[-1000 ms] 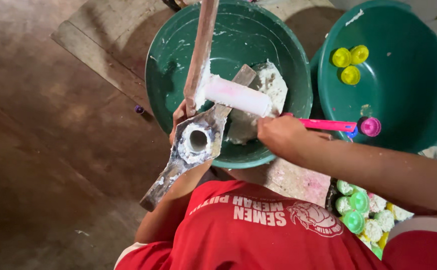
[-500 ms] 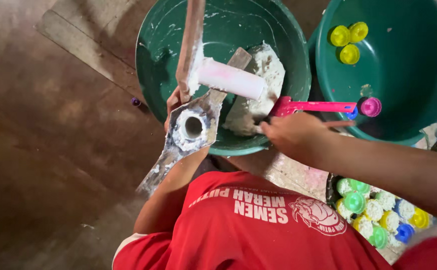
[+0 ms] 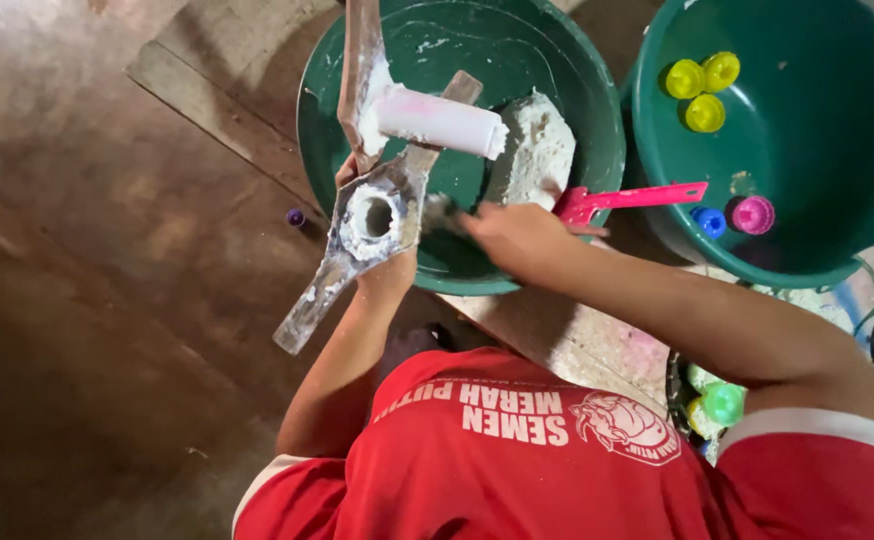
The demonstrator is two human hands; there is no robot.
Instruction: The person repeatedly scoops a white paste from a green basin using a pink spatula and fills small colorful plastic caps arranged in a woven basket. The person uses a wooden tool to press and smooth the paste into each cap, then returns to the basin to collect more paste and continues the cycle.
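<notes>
My left hand [image 3: 389, 276] grips a flat metal tool [image 3: 372, 222] with a round hole, smeared with white paste, over the near rim of a green basin [image 3: 305, 140]. A white cylinder [image 3: 439, 121] sticks out sideways from a paste-coated bar [image 3: 361, 70] just above the tool. My right hand [image 3: 519, 238] is closed on a pink-handled scraper [image 3: 637, 197]. Its grey, pasty tip [image 3: 441, 212] reaches to the metal tool's right edge. A lump of white paste [image 3: 537, 152] lies in the basin behind my right hand.
A second green basin [image 3: 827, 140] at the right holds yellow caps [image 3: 699, 86], a blue cap [image 3: 709, 222] and a pink cap [image 3: 754, 215]. Several coloured caps [image 3: 722, 402] lie near my right elbow. A small purple piece [image 3: 295, 217] sits on the brown floor beside a wooden board [image 3: 207, 90].
My right hand has moved left with the pink scraper, from beside the paste lump to the metal tool's edge. The left hand keeps hold of the metal tool.
</notes>
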